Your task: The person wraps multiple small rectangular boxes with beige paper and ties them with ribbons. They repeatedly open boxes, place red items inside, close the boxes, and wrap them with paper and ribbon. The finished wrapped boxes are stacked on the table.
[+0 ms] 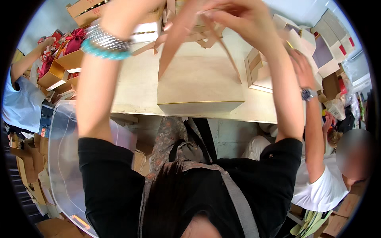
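Note:
A cream gift box [199,80] with a gold edge line sits on the table before me, at its near edge. A wide tan satin ribbon [177,41] rises from the box's left side, and a narrower-looking length slants down to its right side. The fingers of my right hand [244,22] pinch the ribbon above the box. My left hand [134,12] is blurred at the top edge, its fingers out of view. Silver and turquoise bracelets [105,49] circle that wrist. Loose loops of similar ribbon [205,37] lie behind the box.
Cream boxes [262,71] stand at right, near a co-worker's hand [300,67] with a watch. At left are gold boxes [55,73] with red pouches [76,40], and another person's arm [32,58]. A clear plastic bin [64,166] stands beside my left arm.

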